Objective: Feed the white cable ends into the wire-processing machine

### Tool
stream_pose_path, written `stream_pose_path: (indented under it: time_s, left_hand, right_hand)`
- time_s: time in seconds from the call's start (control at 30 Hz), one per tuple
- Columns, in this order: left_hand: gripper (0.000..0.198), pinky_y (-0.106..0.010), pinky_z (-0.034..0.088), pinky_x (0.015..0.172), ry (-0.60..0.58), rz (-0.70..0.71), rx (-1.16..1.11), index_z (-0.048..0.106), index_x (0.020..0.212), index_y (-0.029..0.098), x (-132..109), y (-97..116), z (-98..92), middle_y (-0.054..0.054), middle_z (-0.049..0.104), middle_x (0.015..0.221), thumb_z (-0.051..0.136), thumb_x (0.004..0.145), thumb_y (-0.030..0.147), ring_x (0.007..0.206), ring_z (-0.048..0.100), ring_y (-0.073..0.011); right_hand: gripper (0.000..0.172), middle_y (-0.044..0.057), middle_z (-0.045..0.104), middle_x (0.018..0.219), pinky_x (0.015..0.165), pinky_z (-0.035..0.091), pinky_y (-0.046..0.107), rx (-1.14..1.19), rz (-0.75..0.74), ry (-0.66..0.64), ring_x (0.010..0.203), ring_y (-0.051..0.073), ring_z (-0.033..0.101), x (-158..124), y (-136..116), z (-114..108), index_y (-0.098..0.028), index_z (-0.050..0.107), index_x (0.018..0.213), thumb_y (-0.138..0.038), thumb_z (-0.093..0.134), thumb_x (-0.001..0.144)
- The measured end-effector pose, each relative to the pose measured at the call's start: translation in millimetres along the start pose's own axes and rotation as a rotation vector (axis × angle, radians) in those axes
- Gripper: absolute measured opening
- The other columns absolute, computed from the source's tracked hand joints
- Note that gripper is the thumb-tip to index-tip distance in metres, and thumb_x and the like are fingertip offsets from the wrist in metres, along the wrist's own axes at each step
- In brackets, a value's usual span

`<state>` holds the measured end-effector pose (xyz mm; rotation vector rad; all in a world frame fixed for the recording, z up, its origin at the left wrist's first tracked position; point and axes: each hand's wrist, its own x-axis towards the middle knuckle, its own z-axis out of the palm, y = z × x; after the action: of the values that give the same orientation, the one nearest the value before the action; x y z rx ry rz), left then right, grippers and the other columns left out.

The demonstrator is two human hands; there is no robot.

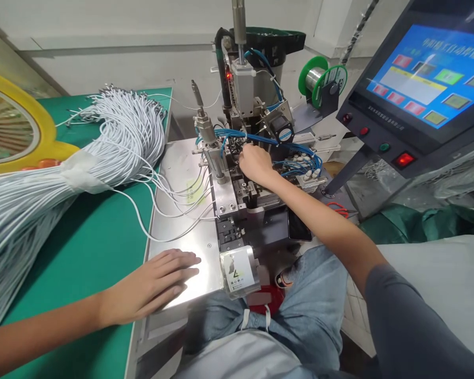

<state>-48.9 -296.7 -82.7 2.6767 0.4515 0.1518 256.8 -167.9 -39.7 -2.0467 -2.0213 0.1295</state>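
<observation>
My left hand [154, 284] lies flat, fingers stretched out, on the steel plate [181, 173] of a small soldering machine [240, 121]; it holds nothing. My right hand [255, 163] reaches into the machine's fixture by the blue air tubes [296, 152], fingers curled down and pinched at a part too small to make out. Several loose white cables [169, 195] trail across the plate toward the fixture. A thick taped bundle of white cables [63, 173] lies on the green mat [90, 252] to the left.
A touchscreen control panel [426, 79] with buttons stands at the right. A green solder spool [319, 79] sits behind the machine. A yellow-rimmed fan [11, 126] is at the far left. A phone [298, 226] lies beside the machine. My jeans-covered knees are below.
</observation>
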Motion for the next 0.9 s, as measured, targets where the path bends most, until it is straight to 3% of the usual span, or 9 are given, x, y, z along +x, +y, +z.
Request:
stream_pose_path:
  time_s: [0.6, 0.9]
  left_hand:
    - [0.034, -0.036, 0.04, 0.103, 0.008, 0.002, 0.003, 0.054, 0.123, 0.022, 0, 1, 0.6, -0.009, 0.056, 0.127, 0.036, 0.095, 0.023, 0.118, 0.05, -0.02]
    - [0.033, -0.035, 0.04, 0.102, 0.006, -0.001, 0.008, 0.055, 0.122, 0.022, 1, 2, -1.0, -0.009, 0.056, 0.126, 0.035, 0.095, 0.024, 0.117, 0.05, -0.0194]
  right_hand:
    - [0.034, 0.019, 0.063, 0.113, 0.088, 0.045, 0.037, 0.056, -0.013, -0.042, 0.106, 0.028, 0.059, 11, 1, 4, -0.011, 0.057, 0.111, -0.022, 0.03, 0.092]
    - [0.034, 0.019, 0.063, 0.113, 0.087, 0.046, 0.036, 0.126, 0.046, -0.073, 0.107, 0.028, 0.059, 8, -3, -8, -0.01, 0.058, 0.11, -0.02, 0.033, 0.089]
